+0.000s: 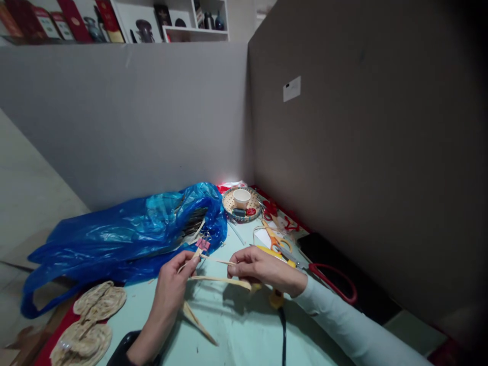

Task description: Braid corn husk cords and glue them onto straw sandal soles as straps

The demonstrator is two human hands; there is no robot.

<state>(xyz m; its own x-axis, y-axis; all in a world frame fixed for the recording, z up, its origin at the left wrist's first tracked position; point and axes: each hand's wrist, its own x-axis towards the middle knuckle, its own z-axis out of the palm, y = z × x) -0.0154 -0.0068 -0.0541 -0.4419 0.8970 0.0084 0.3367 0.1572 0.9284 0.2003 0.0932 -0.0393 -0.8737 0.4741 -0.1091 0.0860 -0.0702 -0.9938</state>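
Near the middle of the table, my left hand [171,287] pinches a small bundle of pale, flat strips, like straw or husk. A pink binder clip [203,245] is fastened at the bundle's upper end, just above the fingertips. My right hand [261,267] pinches a thin pale strip [217,261] that stretches across from the left hand. Below it, a wider pale strip [223,280] runs from the left hand to beneath the right one, its end curled. More strips [198,321] hang down under my left hand.
A blue plastic bag [125,234] of dark strips lies at the left, with coiled braids [82,338] in front. Behind are a woven tray [227,206] and a paper cup [242,198]. Orange scissors [271,235], red-handled scissors [331,279] and a yellow corded tool [276,299] lie right.
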